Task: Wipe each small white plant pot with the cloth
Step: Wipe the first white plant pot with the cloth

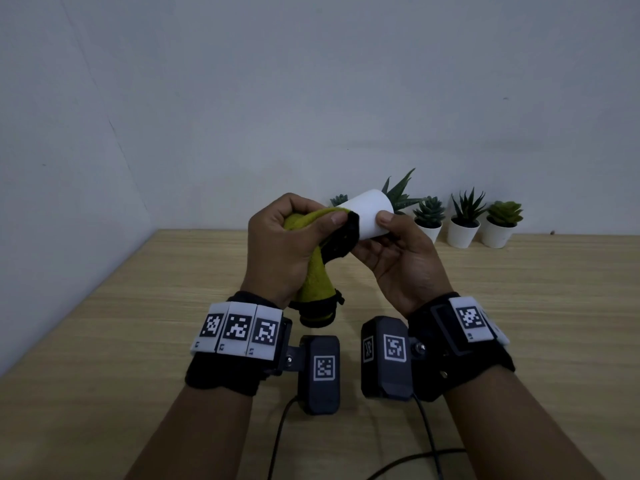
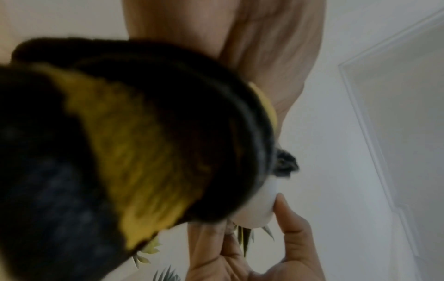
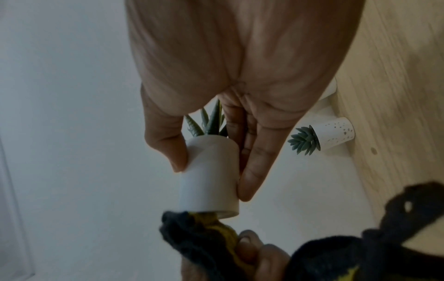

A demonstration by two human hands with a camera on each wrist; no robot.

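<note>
My right hand (image 1: 375, 232) holds a small white plant pot (image 1: 370, 211) above the table, tipped so that its spiky green plant points at the wall. Its thumb and fingers (image 3: 251, 171) grip opposite sides of the pot (image 3: 209, 182). My left hand (image 1: 311, 218) grips a bunched yellow-green cloth (image 1: 313, 271) with black edging and presses it against the pot's base end. In the left wrist view the cloth (image 2: 125, 152) fills most of the picture and hides all but a sliver of the pot (image 2: 258, 207).
Three more white pots with succulents (image 1: 429, 230) (image 1: 462, 232) (image 1: 497, 233) stand in a row against the back wall at the right of the wooden table (image 1: 138, 323). Another small plant (image 1: 339, 199) shows behind the held pot. Black cables lie at the near edge.
</note>
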